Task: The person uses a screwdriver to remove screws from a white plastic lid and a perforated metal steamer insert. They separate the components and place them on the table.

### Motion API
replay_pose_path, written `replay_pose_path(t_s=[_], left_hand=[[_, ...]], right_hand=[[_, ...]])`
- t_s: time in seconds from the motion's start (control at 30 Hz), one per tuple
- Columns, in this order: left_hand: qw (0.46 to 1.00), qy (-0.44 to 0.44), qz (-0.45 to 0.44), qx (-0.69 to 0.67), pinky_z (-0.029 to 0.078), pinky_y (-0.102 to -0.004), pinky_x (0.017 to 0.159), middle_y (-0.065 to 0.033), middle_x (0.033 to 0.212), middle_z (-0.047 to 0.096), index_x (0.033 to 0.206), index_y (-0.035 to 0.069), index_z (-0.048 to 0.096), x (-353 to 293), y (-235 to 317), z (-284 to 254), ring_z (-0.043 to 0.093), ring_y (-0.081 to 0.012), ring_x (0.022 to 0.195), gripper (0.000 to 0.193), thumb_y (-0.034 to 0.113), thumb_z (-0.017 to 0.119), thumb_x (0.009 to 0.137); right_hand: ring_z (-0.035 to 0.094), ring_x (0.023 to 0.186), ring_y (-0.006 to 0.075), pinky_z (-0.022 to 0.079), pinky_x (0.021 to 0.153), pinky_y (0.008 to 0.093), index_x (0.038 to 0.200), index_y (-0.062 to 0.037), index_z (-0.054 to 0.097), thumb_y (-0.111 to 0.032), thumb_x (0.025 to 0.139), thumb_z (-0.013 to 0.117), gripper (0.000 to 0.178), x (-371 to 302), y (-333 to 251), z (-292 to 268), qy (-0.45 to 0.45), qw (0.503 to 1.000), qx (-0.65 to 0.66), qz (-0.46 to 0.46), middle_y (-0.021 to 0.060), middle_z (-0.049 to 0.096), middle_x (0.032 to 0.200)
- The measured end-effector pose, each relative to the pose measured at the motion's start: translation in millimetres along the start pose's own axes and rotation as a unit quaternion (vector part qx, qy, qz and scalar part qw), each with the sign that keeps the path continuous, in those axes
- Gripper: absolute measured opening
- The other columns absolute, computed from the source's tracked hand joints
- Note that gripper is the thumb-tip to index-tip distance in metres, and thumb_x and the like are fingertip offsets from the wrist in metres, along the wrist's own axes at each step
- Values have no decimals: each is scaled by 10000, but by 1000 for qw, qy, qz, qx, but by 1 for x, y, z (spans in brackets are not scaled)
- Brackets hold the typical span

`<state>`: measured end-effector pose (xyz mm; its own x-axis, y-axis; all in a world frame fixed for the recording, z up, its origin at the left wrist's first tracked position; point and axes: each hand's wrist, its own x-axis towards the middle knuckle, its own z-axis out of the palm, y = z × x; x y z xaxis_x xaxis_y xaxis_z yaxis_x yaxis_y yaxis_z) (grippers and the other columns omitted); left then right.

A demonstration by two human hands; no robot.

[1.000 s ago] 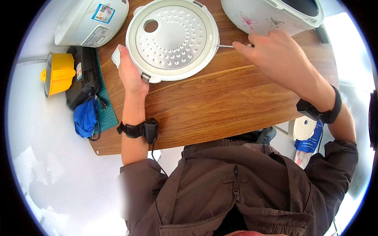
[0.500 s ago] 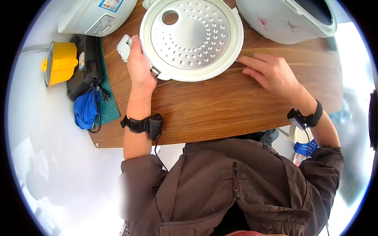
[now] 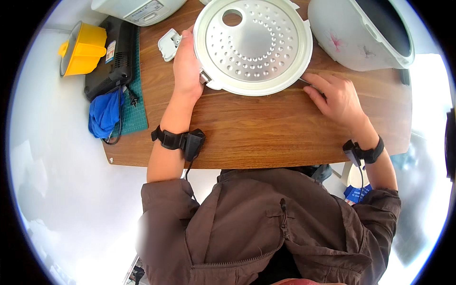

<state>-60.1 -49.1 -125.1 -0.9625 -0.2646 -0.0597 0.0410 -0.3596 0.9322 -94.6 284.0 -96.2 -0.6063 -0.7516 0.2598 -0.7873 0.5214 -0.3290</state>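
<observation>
Right hand pinches thin grey metal shaft, aimed left at round white-rimmed silver lid; left hand holds opposite edge.

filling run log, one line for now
left hand: holding round white-rimmed metal lid | right hand: holding thin grey rod at lid's edge

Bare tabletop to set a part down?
Widest: wood tabletop this side of the rice-cooker lid, between left forearm and right hand. Smaller: between that hand, flowered cooker body and right edge. Crowded: left, cutting mat, black device, blue cloth.
</observation>
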Motion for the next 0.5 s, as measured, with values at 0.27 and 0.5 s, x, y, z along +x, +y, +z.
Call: replay_pose_path(t_s=[0.27, 0.5], left_hand=[[997, -33, 47, 47, 437, -342, 1103, -86, 1411, 588, 1490, 33, 461, 3, 3, 2, 557, -177, 1287, 549, 434, 366, 1127], [996, -36, 74, 44, 432, -348, 1128, -82, 1474, 557, 1531, 58, 432, 0, 4, 6, 535, -184, 1345, 580, 464, 370, 1121]], right_hand=[[617, 820, 170, 468, 828, 326, 1101, -206, 728, -91, 759, 705, 362, -2, -7, -24, 55, 953, -294, -59, -12, 594, 909], [617, 850, 169, 459, 860, 347, 1070, -204, 740, -61, 740, 702, 361, -18, -8, -34, 69, 951, -302, -3, -8, 593, 915]])
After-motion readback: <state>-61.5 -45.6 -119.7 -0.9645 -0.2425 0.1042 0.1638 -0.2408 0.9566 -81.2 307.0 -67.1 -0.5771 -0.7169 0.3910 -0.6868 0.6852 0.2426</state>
